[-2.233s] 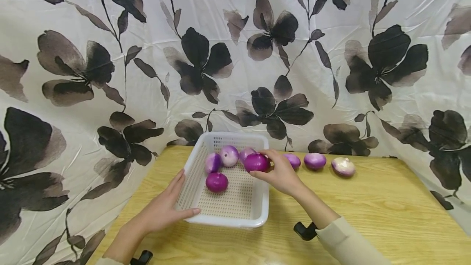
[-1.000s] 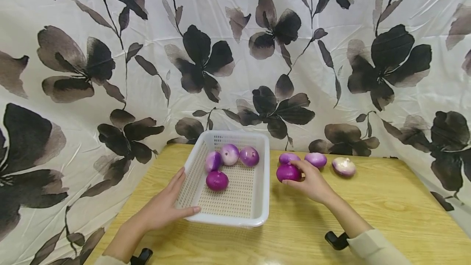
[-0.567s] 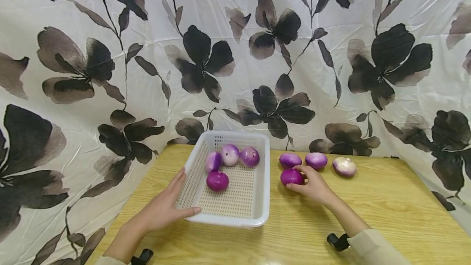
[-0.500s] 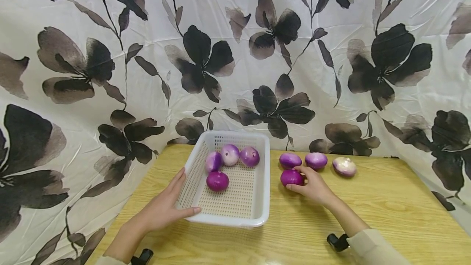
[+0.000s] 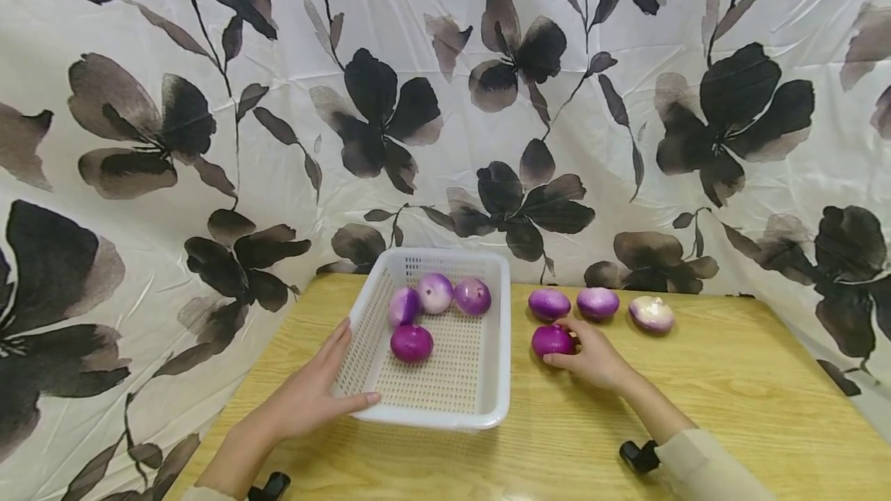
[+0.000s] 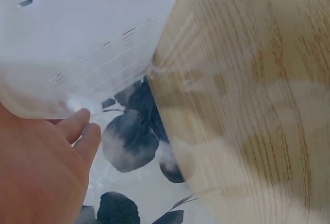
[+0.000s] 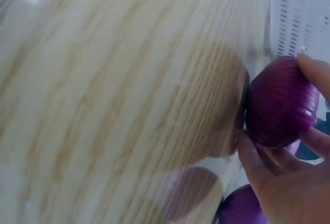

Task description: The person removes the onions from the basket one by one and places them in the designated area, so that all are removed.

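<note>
My right hand [image 5: 592, 352] grips a dark purple onion [image 5: 551, 340] close over the table, thumb and fingers around its right side. In the right wrist view the fingertips and thumb hold this onion [image 7: 281, 105] beside its shadow. My left hand [image 5: 306, 393] rests at the front left corner of a white perforated plastic basket [image 5: 501, 377], fingers fairly straight along its outer side, thumb on the front rim. The left wrist view shows fingers touching the basket [image 6: 77, 38] at its edge. Inside lie several onions, among them a dark purple onion [image 5: 411, 344] and a paler onion [image 5: 435, 294].
Behind the held onion, a row stands along the table's back: a purple onion [image 5: 549, 304], another purple onion [image 5: 598, 304] and a white-topped onion [image 5: 651, 315]. The wooden table [image 5: 696, 393] meets a floral cloth [image 5: 418, 138] at the back and left.
My right hand has carried the dark purple onion from over the basket's right side to the table on the right, then slightly toward me. My left hand has stayed at the basket.
</note>
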Tool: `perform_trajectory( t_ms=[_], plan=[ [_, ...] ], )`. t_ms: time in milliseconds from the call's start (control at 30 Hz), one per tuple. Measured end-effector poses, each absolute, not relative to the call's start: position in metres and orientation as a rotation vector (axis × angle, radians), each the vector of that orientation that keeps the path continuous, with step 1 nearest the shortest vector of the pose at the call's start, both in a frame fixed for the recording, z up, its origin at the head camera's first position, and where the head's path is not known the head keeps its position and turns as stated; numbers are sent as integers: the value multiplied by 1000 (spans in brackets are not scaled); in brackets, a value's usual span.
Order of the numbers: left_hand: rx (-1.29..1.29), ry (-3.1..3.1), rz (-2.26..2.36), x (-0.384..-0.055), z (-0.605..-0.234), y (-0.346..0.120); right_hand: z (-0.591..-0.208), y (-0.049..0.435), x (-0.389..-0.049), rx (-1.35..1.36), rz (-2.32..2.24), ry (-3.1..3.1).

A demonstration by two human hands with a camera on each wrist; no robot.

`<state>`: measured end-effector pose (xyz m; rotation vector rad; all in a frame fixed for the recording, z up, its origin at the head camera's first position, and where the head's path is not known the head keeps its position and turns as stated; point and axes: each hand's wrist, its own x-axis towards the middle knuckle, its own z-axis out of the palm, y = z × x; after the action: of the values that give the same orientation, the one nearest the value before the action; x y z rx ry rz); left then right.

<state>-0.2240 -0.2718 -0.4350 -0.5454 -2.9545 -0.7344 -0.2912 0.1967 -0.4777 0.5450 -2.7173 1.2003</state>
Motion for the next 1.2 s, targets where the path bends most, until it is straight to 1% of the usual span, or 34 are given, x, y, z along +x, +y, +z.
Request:
perform_trajectory(
  t_ms=[933,1200],
  plan=[
    [-542,-2963,-755,-223,-435,-272,-480,205,-286,511,1274,-2767],
    [-541,-2956,-742,-224,-436,-273,-465,212,-275,523,1263,-2752]
  ],
)
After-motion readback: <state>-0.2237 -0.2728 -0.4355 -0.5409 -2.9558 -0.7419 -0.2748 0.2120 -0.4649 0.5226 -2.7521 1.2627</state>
